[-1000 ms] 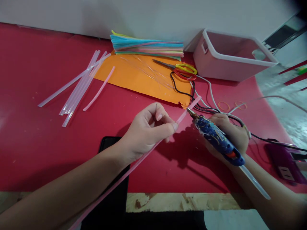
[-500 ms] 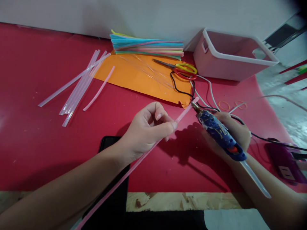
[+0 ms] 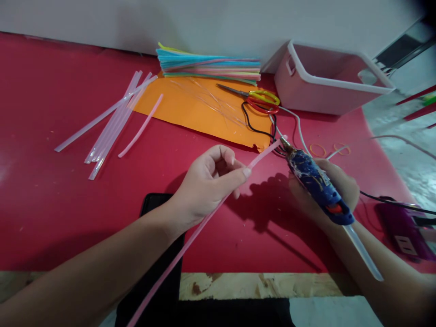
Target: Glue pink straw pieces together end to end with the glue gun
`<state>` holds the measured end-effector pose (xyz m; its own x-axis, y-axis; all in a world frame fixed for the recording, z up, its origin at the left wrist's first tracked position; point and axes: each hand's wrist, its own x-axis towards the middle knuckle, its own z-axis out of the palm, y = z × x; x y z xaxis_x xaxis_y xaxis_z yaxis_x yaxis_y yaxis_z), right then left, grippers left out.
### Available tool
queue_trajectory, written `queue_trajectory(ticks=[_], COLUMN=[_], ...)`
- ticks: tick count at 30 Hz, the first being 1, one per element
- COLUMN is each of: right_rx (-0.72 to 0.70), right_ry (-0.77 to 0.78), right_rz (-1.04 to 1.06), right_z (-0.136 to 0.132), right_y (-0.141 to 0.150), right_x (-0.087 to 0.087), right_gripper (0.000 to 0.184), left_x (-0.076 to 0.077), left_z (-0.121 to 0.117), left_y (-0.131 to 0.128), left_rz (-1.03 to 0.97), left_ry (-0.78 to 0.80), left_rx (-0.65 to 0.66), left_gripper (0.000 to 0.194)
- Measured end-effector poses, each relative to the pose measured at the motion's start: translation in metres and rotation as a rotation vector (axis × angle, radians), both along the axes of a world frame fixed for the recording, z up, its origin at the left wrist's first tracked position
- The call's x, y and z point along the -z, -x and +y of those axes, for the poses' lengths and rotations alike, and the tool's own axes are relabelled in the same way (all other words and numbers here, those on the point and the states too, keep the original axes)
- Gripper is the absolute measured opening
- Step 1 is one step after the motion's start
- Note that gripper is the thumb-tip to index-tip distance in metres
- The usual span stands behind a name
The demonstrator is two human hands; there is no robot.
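Between thumb and fingers, my left hand [image 3: 214,186] pinches a long pink pipe cleaner [image 3: 184,250], whose upper end sticks out to the right and whose long tail runs down past the table's front edge. My right hand [image 3: 337,181] is wrapped round a blue hot glue gun [image 3: 313,181], partly hidden behind it. The gun's metal nozzle is at the pipe cleaner's upper end; whether they touch I cannot tell. A clear glue stick [image 3: 363,252] juts from the gun's rear.
Several glue sticks [image 3: 112,122] and a short pink pipe cleaner [image 3: 141,126] lie left. Behind are an orange envelope [image 3: 190,109], scissors [image 3: 262,100], a colourful pipe cleaner bundle [image 3: 207,63] and a pink bin [image 3: 313,91]. Rubber bands [image 3: 318,150], cables and a purple power strip [image 3: 405,231] are right.
The glue gun has moved slightly right, its nozzle shifting along toward the pipe cleaner's tip. The pipe cleaner's upper end now bends a little more, and its tail has swung right. My left hand barely moves.
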<state>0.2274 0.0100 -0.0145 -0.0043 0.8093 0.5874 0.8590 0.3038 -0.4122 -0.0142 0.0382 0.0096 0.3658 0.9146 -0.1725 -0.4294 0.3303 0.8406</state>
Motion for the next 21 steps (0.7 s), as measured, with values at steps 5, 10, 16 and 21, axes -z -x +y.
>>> queue_trajectory(ticks=[5, 10, 16, 21], right_rx=[-0.115, -0.297, -0.302, -0.262], right_ry=[-0.012, 0.002, -0.018, 0.008], right_rz=[0.008, -0.064, -0.087, -0.112], right_z=[-0.001, 0.003, 0.003, 0.003], right_y=[-0.005, -0.012, -0.009, -0.011], right_x=[0.002, 0.003, 0.004, 0.007], right_gripper=[0.012, 0.013, 0.014, 0.013], left_x=[0.005, 0.007, 0.008, 0.011], left_z=[0.001, 0.002, 0.003, 0.002], left_y=[0.000, 0.000, 0.002, 0.002], left_rz=[0.029, 0.048, 0.054, 0.046], left_ry=[-0.011, 0.028, -0.001, -0.005], left_rx=[-0.035, -0.017, 0.014, -0.005], left_gripper=[0.021, 0.024, 0.031, 0.029])
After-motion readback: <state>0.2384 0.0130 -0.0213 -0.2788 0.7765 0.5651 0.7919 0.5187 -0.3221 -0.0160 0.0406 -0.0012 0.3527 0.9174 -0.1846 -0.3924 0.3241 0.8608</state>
